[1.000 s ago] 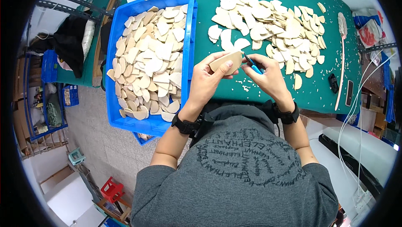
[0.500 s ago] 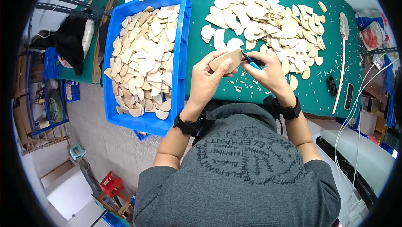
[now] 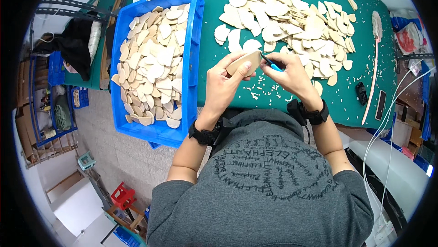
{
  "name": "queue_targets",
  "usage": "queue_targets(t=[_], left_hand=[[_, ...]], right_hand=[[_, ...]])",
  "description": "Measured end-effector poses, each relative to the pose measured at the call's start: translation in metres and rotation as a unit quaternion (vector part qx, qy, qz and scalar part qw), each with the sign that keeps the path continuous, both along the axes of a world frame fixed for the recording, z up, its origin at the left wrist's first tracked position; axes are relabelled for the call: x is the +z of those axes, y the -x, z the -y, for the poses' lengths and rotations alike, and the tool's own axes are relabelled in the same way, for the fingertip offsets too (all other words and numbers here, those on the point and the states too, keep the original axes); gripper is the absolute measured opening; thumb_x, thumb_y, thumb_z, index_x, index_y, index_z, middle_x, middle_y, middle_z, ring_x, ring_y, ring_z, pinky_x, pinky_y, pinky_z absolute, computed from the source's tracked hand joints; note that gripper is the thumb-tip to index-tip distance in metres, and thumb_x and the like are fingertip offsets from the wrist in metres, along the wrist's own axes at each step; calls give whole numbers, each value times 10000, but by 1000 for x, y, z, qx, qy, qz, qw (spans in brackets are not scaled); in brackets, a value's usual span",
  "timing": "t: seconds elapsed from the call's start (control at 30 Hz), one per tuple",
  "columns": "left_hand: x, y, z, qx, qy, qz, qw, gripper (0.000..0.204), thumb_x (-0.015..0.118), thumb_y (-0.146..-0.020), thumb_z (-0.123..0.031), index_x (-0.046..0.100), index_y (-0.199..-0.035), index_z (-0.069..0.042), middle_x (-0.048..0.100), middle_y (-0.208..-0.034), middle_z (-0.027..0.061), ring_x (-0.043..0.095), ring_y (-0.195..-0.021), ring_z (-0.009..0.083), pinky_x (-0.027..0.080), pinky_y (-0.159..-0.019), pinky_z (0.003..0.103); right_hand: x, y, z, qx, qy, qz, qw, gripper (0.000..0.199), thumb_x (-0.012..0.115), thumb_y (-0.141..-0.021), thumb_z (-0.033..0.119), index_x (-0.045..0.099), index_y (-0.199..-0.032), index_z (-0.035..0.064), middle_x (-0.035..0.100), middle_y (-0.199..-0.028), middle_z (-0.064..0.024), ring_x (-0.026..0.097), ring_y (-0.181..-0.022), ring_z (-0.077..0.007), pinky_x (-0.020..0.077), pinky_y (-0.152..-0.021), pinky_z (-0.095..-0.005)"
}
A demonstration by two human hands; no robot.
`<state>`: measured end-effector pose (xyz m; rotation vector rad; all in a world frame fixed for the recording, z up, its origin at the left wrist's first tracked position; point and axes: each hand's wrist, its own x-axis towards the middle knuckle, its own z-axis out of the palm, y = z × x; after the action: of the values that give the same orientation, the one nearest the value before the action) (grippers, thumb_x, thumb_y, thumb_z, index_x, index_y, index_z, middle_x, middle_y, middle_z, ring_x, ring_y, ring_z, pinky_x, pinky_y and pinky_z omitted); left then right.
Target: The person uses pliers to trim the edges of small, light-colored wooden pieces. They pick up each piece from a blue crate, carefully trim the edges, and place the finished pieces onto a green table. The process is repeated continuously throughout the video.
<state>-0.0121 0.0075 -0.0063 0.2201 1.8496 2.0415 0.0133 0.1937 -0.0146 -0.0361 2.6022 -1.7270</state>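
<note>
My left hand is closed around a beige rounded pad, its thumb lying on the face of the piece. In my right hand is a slim blue-handled tool with a dark pointed tip; its exact kind is hard to make out. The tip meets or nearly meets the pad's right edge. Beyond both hands, a loose heap of similar beige pads spreads over the green tabletop. To the left, a blue crate holds many more beige pads.
Small pale scraps are scattered near my hands. On the right lie a long pink stick with a fluffy head, a black object and a dark phone-like slab. White cables hang at the right. A red stool stands on the floor.
Both hands still hold the pad and the tool in nearly the same place. The tool's tip has shifted slightly along the pad's edge, and the whole view has moved a little.
</note>
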Motion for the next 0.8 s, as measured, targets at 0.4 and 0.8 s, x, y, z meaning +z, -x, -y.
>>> queue_targets(t=[0.4,0.8], left_hand=[[-6,4,2,5,-17,51,999,323,616,-901,-144,558,-1152,50,656,-982,148,681,-782,204,553,-664,252],[-89,71,34,109,444,-326,827,408,667,-804,-205,584,-1170,-44,515,-1211,177,452,-1142,332,359,-986,425]], right_hand=[[-20,8,2,-24,36,48,998,190,662,-789,167,666,-842,-16,564,-599,-15,460,-550,-48,362,-508,-224],[-38,-8,-30,-104,62,100,988,188,699,-801,183,665,-851,5,540,-671,11,493,-631,-49,393,-574,-214]])
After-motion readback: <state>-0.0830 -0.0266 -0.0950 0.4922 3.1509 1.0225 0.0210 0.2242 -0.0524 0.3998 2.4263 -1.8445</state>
